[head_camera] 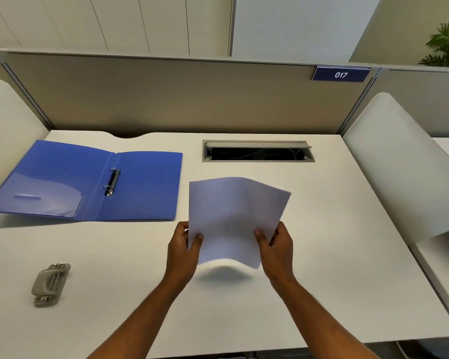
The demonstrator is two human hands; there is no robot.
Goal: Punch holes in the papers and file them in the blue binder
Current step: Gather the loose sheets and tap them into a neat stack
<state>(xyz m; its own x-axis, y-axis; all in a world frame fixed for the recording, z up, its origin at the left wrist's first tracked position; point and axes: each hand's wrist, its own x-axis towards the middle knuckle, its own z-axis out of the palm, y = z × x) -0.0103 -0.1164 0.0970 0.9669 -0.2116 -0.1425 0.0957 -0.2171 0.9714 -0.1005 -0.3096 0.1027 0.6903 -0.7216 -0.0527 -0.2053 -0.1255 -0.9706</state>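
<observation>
Both hands hold a thin stack of white papers (235,218) above the middle of the desk. My left hand (183,248) grips the stack's lower left edge, and my right hand (276,246) grips its lower right edge. The sheets bow upward and their near edge is blurred. The blue binder (145,185) lies open and flat at the back left, its two metal rings (112,182) shut along the spine. A grey hole punch (50,284) rests on the desk at the near left, apart from both hands.
The white desk (335,255) has a grey cable hatch (257,151), lid raised, behind the papers. A beige partition with a "017" sign (340,74) closes the back. Frosted side screens (399,161) stand left and right.
</observation>
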